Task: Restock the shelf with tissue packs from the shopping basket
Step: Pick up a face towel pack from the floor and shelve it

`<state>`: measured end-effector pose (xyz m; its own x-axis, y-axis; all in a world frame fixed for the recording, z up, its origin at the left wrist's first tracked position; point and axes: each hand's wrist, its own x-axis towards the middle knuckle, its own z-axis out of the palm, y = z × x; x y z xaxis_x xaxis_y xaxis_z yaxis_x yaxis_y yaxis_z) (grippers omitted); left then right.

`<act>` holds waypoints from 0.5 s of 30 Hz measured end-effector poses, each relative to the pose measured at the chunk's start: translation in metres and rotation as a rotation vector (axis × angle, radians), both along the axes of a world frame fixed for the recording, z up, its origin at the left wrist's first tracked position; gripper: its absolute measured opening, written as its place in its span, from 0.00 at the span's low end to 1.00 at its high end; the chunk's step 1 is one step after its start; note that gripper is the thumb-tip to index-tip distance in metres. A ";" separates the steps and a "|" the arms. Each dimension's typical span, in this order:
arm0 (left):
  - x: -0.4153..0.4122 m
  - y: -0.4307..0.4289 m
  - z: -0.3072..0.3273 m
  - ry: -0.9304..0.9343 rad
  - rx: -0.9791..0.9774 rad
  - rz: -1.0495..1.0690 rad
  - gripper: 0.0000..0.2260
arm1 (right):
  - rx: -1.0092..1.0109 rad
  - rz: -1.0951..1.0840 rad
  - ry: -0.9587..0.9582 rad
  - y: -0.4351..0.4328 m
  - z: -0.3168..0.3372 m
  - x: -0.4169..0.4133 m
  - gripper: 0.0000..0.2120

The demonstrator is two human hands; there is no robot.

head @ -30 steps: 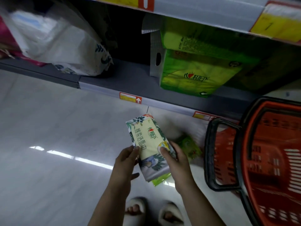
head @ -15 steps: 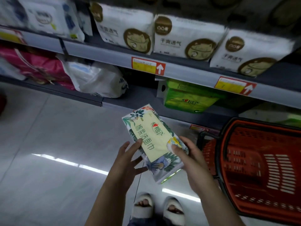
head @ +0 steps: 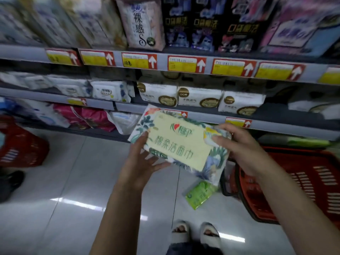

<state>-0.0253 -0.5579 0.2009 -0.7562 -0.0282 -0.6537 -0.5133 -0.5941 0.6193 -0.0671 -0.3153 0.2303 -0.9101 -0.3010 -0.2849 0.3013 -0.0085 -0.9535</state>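
A tissue pack (head: 181, 143) with a pale yellow label and leaf print is held up in front of the shelves, between both hands. My left hand (head: 141, 159) supports its left end, thumb on the front and fingers spread underneath. My right hand (head: 239, 150) grips its right end with the thumb over the front. Under the pack a green tissue pack (head: 199, 195) shows; what holds it is hidden. The red shopping basket (head: 298, 183) sits on the floor at the right. The shelf (head: 202, 116) behind carries white packs.
Higher shelves hold several white, pink and dark packs above red-and-yellow price tags (head: 185, 64). A second red basket (head: 20, 142) stands at the left beside a dark shoe (head: 10, 184). My slippered feet (head: 195, 234) stand on the glossy white floor.
Both hands have lifted the yellow-labelled pack from near the floor to shelf height and turned it level. The view has tilted up, bringing the upper shelves in.
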 end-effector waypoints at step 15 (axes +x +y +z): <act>-0.032 0.028 0.257 0.435 0.008 0.198 0.43 | -0.071 -0.270 0.292 -0.003 0.266 0.003 0.30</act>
<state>-0.0574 -0.5302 0.4581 -0.9403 -0.1962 -0.2781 -0.0833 -0.6598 0.7468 -0.0640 -0.3183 0.4962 -0.9987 -0.0499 0.0099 -0.0039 -0.1192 -0.9929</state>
